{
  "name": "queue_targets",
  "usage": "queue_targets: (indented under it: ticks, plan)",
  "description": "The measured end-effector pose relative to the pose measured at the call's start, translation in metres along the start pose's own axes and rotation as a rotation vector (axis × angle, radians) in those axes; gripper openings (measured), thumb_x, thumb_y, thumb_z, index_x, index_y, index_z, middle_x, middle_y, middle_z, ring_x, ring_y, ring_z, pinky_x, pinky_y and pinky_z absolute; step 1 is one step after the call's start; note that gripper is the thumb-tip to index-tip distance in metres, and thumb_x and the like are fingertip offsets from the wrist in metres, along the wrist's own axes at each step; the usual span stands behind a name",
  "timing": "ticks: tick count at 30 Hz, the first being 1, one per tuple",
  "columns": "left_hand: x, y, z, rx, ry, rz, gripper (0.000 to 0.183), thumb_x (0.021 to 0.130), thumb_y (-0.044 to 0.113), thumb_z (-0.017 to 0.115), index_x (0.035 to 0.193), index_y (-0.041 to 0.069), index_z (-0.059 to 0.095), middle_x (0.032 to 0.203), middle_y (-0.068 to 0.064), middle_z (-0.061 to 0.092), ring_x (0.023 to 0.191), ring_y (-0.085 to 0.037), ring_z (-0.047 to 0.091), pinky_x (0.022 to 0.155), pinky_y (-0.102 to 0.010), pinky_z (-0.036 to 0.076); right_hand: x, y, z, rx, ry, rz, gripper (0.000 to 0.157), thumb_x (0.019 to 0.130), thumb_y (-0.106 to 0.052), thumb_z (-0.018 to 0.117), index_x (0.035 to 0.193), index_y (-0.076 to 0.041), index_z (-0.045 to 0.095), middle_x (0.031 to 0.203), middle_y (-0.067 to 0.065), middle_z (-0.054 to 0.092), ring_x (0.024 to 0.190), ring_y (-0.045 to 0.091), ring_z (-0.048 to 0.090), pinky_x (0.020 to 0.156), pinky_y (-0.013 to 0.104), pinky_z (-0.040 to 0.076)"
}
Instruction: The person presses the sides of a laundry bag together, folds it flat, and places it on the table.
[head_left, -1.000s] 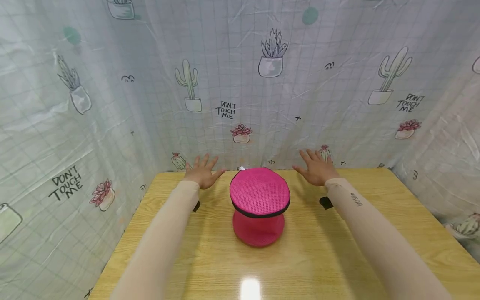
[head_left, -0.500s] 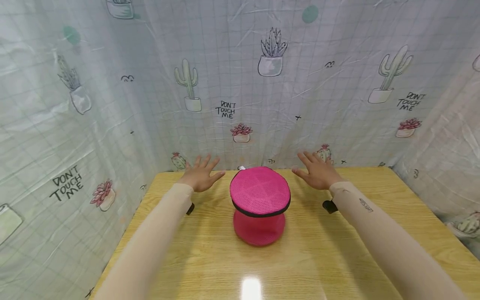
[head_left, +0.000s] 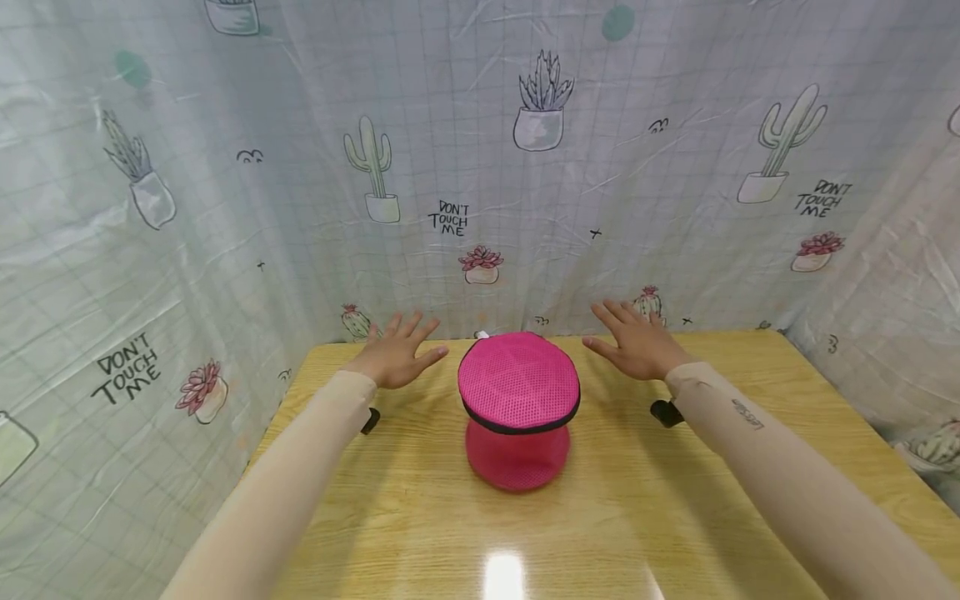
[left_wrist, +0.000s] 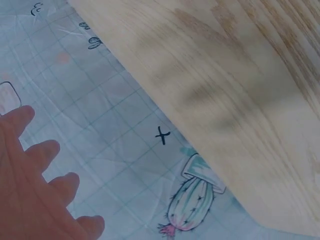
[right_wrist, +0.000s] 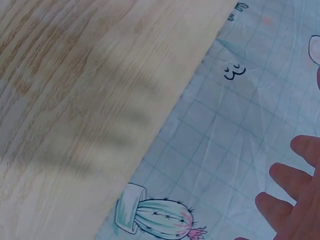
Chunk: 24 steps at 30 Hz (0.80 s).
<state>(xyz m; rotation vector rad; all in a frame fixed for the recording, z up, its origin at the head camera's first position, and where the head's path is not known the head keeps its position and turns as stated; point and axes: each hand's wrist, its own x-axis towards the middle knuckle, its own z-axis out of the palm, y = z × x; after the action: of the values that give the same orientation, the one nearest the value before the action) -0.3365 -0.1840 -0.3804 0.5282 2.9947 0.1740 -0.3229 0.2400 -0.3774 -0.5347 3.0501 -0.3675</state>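
Note:
A bright pink mesh item (head_left: 519,382) with a round flat top edged in black stands upright in the middle of the table; its narrower body flares to a round base. My left hand (head_left: 393,354) hovers to its left with the fingers spread and straight, touching nothing. On the other side my right hand (head_left: 636,342) is held the same way, apart from the pink item. The left wrist view shows several fingertips of the left hand (left_wrist: 37,185), and the right wrist view shows fingers of the right hand (right_wrist: 295,185); neither holds anything.
The wooden table (head_left: 450,533) ends at its far edge against a hanging curtain (head_left: 480,167) printed with cacti and lettering. The curtain also hangs along the left and right sides. A small white tag (head_left: 482,335) sticks out behind the pink top.
Both hands have shifted slightly towards me, and the forearms have spread outward a little. The pink mesh item stays where it was.

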Motion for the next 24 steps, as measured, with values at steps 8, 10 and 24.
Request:
queue_targets:
  ticks: [8,10,24]
  plan:
    - [-0.007,0.01,-0.009,0.001,0.018,0.06,0.075,0.104,0.072,0.029,0.167,0.032,0.02,0.176,-0.008,0.01,0.162,-0.041,0.001,0.122,-0.077,0.002,-0.004,-0.002,-0.003,0.001,0.008,-0.041,0.082,0.106,-0.067,0.035,0.168,-0.017,0.016,0.174,0.019,0.014,0.159,0.048,0.009,0.121,0.078,0.004]
    - [-0.009,0.013,-0.012,-0.005,0.014,0.071,0.075,0.104,0.072,0.029,0.167,0.033,0.018,0.176,-0.007,0.008,0.162,-0.04,0.0,0.123,-0.076,0.001,-0.006,-0.004,-0.006,0.003,0.009,-0.052,0.081,0.106,-0.066,0.036,0.168,-0.018,0.017,0.174,0.018,0.014,0.159,0.048,0.009,0.121,0.077,0.003]
    - [-0.022,0.024,-0.026,-0.041,0.029,0.132,0.074,0.103,0.074,0.027,0.167,0.038,0.016,0.177,-0.004,0.007,0.163,-0.038,0.001,0.125,-0.072,0.0,-0.017,-0.015,-0.018,0.02,0.025,-0.141,0.076,0.107,-0.062,0.04,0.167,-0.02,0.023,0.173,0.015,0.022,0.159,0.045,0.016,0.122,0.076,0.007]
